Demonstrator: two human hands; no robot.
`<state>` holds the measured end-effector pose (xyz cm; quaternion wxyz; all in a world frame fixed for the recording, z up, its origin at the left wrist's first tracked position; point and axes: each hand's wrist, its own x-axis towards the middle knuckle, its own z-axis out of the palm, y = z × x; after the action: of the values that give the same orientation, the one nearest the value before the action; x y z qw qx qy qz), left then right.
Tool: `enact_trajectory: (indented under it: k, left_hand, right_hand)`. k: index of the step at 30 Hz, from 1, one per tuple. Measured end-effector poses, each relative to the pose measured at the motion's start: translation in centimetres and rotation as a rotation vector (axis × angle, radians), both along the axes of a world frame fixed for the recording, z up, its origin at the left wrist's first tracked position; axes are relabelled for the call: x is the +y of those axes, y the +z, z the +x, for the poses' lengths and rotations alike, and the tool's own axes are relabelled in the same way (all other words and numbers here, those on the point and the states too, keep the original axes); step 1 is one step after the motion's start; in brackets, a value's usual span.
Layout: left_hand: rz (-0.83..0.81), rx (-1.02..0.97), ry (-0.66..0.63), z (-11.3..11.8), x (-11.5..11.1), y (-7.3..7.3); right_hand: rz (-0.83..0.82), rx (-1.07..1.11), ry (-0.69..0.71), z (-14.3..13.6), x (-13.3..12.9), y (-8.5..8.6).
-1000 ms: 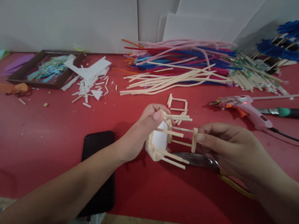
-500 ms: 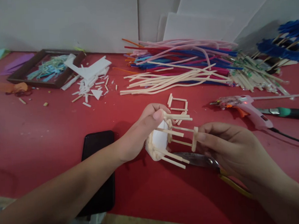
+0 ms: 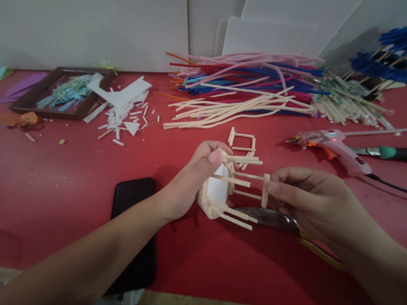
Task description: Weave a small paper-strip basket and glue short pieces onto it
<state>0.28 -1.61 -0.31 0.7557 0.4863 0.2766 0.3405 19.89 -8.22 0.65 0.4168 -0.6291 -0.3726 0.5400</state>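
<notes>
Under left hand [image 3: 189, 183], stick frame [image 3: 232, 180] part-hidden

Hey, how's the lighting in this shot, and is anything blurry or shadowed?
Head view: light looks dim and soft; dark shadows lie on the red table near the left hand and right hand; a pale haze dulls the table's left side; the orange scrap looks smeared; the stick model reads fairly clearly.
</notes>
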Motion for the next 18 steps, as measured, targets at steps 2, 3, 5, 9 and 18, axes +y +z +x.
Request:
enact_trajectory:
  k: [2,3,5,9,18]
  left_hand:
    - [-0.008,-0.006,-0.003,0.0,0.0,0.0]
    - [-0.011,-0.008,-0.005,0.0,0.0,0.0]
    - [-0.007,-0.01,-0.005,0.0,0.0,0.0]
    - [0.008,-0.002,0.0,0.1,0.1,-0.1]
    - [-0.004,0.001,0.009,0.1,0.0,-0.1]
  right_hand:
    - [-0.006,0.003,0.009,0.0,0.0,0.0]
    - [-0.009,0.004,0.006,0.0,0.0,0.0]
    - [-0.007,0.004,-0.007,0.0,0.0,0.0]
    - [0.01,0.012,-0.009,-0.1,-0.1,-0.2]
    - [0.062,0.094,0.101,1.1,0.3,-1.2]
